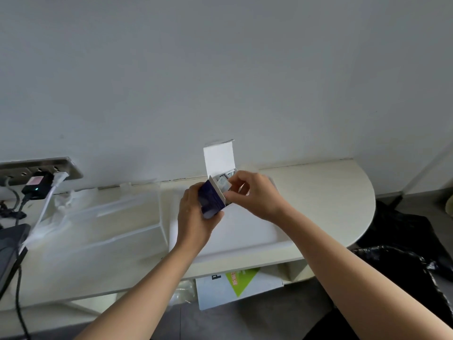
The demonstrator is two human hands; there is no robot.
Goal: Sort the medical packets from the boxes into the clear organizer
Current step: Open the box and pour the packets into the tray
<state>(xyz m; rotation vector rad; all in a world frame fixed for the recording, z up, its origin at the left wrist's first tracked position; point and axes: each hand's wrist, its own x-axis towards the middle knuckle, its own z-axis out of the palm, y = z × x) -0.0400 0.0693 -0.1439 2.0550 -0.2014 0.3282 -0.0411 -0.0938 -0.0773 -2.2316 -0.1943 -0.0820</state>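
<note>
My left hand (196,214) grips a small dark blue box (211,200) above the pale table, its white lid flap (219,159) standing open toward the wall. My right hand (255,192) pinches a small pale packet (224,184) at the box's mouth; more packets show inside. The clear organizer (103,224) lies on the table to the left, its compartments hard to make out. A white tray (245,239) sits under my hands.
A wall socket strip (36,169) with a black adapter and white plug is at the left, cables trailing down. The table's rounded end (362,207) is at the right. A white and green box (235,285) lies below the table; black bags lie on the floor at the right.
</note>
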